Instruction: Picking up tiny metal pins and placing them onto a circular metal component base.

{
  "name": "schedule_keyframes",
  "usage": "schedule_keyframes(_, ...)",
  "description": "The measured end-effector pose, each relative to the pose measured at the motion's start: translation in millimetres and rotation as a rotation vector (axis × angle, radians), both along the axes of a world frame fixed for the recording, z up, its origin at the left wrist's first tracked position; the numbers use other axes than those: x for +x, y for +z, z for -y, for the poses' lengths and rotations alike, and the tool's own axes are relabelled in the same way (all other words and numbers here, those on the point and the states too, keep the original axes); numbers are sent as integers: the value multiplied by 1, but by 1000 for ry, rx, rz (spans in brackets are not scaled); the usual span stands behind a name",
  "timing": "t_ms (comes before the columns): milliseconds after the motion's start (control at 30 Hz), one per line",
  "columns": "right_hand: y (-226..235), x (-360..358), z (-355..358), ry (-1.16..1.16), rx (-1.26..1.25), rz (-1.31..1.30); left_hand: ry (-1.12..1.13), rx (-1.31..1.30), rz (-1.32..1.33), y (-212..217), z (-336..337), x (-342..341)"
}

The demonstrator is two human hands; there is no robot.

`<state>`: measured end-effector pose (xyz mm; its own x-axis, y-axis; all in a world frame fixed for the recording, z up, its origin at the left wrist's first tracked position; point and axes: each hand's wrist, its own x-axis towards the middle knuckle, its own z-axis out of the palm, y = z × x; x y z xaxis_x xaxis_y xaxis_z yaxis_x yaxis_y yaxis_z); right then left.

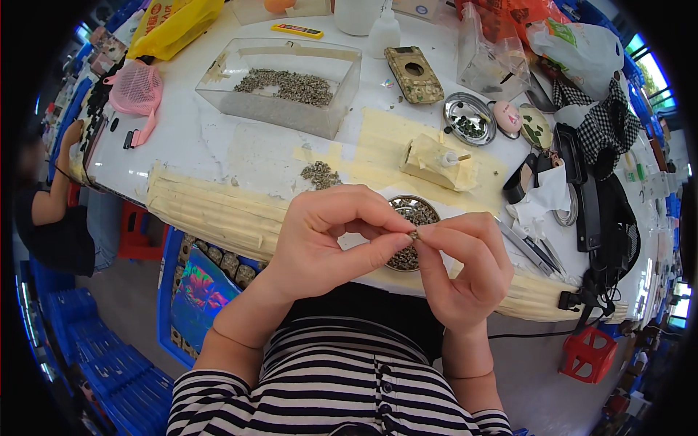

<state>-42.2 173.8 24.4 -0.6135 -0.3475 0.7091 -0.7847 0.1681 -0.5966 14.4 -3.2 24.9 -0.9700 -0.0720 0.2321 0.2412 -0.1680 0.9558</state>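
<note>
My left hand (331,236) and my right hand (469,265) meet fingertip to fingertip. Both pinch one tiny camouflage-coloured part (414,235); its exact kind is too small to tell. Right behind and beneath the fingers sits a round metal dish (437,212) full of similar tiny parts, partly hidden by my hands. A loose heap of small parts (320,175) lies on the table just beyond my left hand. Farther back, a clear plastic bin (320,120) holds many more of them.
Beyond the hands stand a tape-wrapped block (429,163), a camouflage toy tank hull (414,75) and a metal plate with dark green bits (470,120). Tweezers (534,251) lie at right. A blue crate (166,291) sits below the table's left edge. Another person (62,211) is at far left.
</note>
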Motion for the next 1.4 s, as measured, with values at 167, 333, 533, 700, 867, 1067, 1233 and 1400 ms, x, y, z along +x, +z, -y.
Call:
schedule_keyframes(167,-2,-2,1,-6,2,0,53,-65,-23,1,-2,-2)
schedule_keyframes(333,-1,-3,1,-5,14,-12,87,-241,-127,0,3,-3)
schedule_keyframes(533,-2,-2,2,-2,-12,12,240,-437,-313,-4,1,-9)
schedule_keyframes(700,-6,-1,2,36,-39,116,263,-456,-372,-6,0,-11)
schedule_keyframes(867,-6,-3,-3,238,-156,512,277,-474,-404,-3,-2,-12)
schedule_keyframes(1067,-2,-2,-6,339,-284,839,247,-513,-407,-3,-5,-12)
schedule_keyframes(1233,-6,-4,-4,224,-210,603,287,-569,-421,-7,-5,-12)
schedule_keyframes(1400,-8,-2,-5,130,-205,455,309,-620,-441,-7,-5,-13)
